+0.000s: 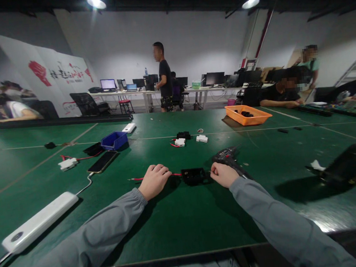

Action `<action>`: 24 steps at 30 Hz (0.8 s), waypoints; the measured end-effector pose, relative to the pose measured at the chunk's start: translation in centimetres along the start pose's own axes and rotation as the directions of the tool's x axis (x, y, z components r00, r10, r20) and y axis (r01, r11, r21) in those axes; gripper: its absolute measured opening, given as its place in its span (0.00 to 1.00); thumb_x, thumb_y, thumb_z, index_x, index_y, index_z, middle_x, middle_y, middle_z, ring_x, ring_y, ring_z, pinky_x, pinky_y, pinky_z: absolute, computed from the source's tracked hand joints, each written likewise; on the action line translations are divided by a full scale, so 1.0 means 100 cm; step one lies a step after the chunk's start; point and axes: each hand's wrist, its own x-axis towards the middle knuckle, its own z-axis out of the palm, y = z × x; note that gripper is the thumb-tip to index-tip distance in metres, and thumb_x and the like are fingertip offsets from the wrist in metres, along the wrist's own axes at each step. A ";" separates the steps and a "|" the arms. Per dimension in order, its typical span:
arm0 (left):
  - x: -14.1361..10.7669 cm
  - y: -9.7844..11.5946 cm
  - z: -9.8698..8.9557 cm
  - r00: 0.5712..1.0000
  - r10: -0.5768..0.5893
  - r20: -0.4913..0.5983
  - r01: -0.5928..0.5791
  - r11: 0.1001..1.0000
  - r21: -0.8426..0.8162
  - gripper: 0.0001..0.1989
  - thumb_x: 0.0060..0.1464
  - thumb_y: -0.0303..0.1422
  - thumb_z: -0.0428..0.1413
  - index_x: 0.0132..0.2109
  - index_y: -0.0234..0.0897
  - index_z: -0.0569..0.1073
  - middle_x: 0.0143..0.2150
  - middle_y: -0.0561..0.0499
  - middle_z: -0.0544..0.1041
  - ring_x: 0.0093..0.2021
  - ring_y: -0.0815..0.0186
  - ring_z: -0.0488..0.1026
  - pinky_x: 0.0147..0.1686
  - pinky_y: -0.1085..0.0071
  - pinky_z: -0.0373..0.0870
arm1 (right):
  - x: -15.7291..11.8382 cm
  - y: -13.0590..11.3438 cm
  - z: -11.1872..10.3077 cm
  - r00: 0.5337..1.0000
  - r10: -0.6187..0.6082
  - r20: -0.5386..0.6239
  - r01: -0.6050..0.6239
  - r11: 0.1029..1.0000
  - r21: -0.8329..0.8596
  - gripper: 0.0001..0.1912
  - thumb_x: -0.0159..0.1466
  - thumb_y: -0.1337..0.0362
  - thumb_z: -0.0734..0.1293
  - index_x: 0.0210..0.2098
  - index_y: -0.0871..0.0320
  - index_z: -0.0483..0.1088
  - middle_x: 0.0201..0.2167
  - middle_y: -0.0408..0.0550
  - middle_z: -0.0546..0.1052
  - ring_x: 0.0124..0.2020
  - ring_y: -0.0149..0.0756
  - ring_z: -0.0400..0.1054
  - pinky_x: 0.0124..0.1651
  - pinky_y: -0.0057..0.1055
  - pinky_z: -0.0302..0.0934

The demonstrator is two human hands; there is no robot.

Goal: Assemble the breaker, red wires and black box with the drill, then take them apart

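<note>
A small black open case [194, 176] lies on the green table between my two hands. Red wire [176, 174] runs from its left side to my left hand [155, 180], whose fingers are closed around it; the wire's other end [136, 179] sticks out to the left. At the case's right end, my right hand [224, 173] is pinched, with a tiny thin thing at its fingertips that I cannot make out. Just behind my right hand lies a black power drill [226, 156], partly covered by it.
Farther back are white connectors [201, 138], a black part [183, 135] and an orange tray [248, 120]. At left are a phone [103, 162], a blue bin [114, 141] and a white power strip [40, 220]. A dark object [350, 164] stands at right. Several people are beyond.
</note>
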 end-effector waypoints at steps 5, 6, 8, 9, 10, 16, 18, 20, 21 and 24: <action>0.000 0.000 0.001 1.000 0.001 -0.003 -0.001 1.000 -0.006 0.10 0.62 0.29 0.51 0.48 0.42 0.74 0.46 0.48 0.77 0.50 0.59 0.68 0.46 0.59 0.59 | 0.000 0.000 0.001 1.000 0.007 -0.008 -0.007 1.000 -0.010 0.05 0.63 0.61 0.64 0.33 0.55 0.68 0.28 0.42 0.75 0.30 0.32 0.68 0.29 0.27 0.47; 0.000 0.000 0.001 1.000 0.002 -0.006 -0.002 1.000 -0.005 0.10 0.62 0.29 0.51 0.48 0.42 0.74 0.46 0.48 0.77 0.50 0.59 0.68 0.46 0.59 0.59 | 0.000 0.000 0.001 1.000 0.008 -0.010 -0.008 1.000 -0.012 0.05 0.63 0.61 0.64 0.32 0.55 0.67 0.29 0.42 0.75 0.29 0.32 0.68 0.29 0.27 0.47; 0.000 0.000 0.001 1.000 0.003 -0.012 -0.003 1.000 -0.002 0.10 0.62 0.29 0.52 0.48 0.42 0.74 0.46 0.48 0.76 0.49 0.59 0.68 0.45 0.59 0.59 | 0.000 0.001 0.002 1.000 0.007 -0.013 -0.008 1.000 -0.012 0.06 0.64 0.60 0.64 0.32 0.55 0.67 0.29 0.43 0.75 0.29 0.32 0.68 0.29 0.27 0.47; 0.000 0.000 0.001 1.000 0.004 -0.015 -0.004 1.000 0.000 0.10 0.62 0.29 0.52 0.48 0.42 0.74 0.46 0.47 0.76 0.49 0.59 0.69 0.45 0.59 0.59 | 0.000 0.001 0.002 1.000 0.007 -0.014 -0.007 1.000 -0.011 0.06 0.64 0.60 0.63 0.32 0.55 0.67 0.29 0.43 0.75 0.29 0.32 0.67 0.29 0.27 0.47; 0.000 0.000 0.002 1.000 0.005 -0.017 -0.005 1.000 0.001 0.10 0.62 0.29 0.52 0.47 0.42 0.74 0.45 0.47 0.76 0.49 0.59 0.69 0.45 0.59 0.59 | 0.000 0.001 0.002 1.000 0.005 -0.014 -0.005 1.000 -0.008 0.06 0.64 0.60 0.63 0.32 0.55 0.67 0.29 0.43 0.76 0.28 0.32 0.67 0.29 0.27 0.47; 0.000 0.000 0.001 1.000 0.008 -0.014 -0.008 1.000 0.000 0.10 0.62 0.29 0.51 0.47 0.42 0.74 0.46 0.47 0.76 0.49 0.59 0.69 0.45 0.59 0.60 | 0.001 0.003 0.004 1.000 -0.008 -0.020 0.009 1.000 0.021 0.06 0.65 0.61 0.63 0.32 0.56 0.66 0.26 0.43 0.74 0.28 0.32 0.67 0.29 0.27 0.47; 0.000 0.000 0.001 1.000 0.010 -0.012 -0.010 1.000 -0.002 0.10 0.62 0.29 0.51 0.48 0.42 0.74 0.46 0.47 0.77 0.49 0.58 0.69 0.45 0.59 0.59 | 0.001 0.002 0.004 1.000 -0.006 -0.026 0.007 0.999 0.033 0.06 0.65 0.62 0.63 0.33 0.56 0.65 0.25 0.42 0.74 0.27 0.32 0.67 0.29 0.27 0.47; 0.000 0.000 0.001 1.000 0.009 -0.012 -0.009 1.000 -0.004 0.10 0.62 0.29 0.51 0.48 0.42 0.74 0.46 0.47 0.77 0.49 0.58 0.68 0.45 0.59 0.59 | 0.001 0.001 0.004 0.999 -0.002 -0.033 0.004 0.999 0.044 0.04 0.64 0.63 0.63 0.33 0.56 0.64 0.26 0.42 0.73 0.27 0.32 0.67 0.29 0.27 0.48; 0.000 0.000 0.001 1.000 0.007 -0.012 -0.007 1.000 -0.004 0.10 0.62 0.29 0.51 0.48 0.42 0.74 0.46 0.47 0.76 0.49 0.58 0.68 0.45 0.59 0.59 | 0.001 0.000 0.003 0.999 -0.002 -0.037 0.003 0.999 0.047 0.04 0.64 0.63 0.63 0.34 0.56 0.64 0.26 0.43 0.73 0.27 0.32 0.67 0.29 0.27 0.48; 0.000 0.000 0.002 1.000 -0.002 -0.016 0.001 1.000 -0.006 0.10 0.62 0.29 0.51 0.48 0.42 0.74 0.46 0.48 0.76 0.49 0.59 0.68 0.45 0.58 0.59 | 0.000 -0.006 -0.002 0.999 -0.014 -0.038 0.016 0.999 0.050 0.03 0.65 0.65 0.62 0.35 0.56 0.62 0.27 0.43 0.73 0.28 0.32 0.67 0.31 0.27 0.50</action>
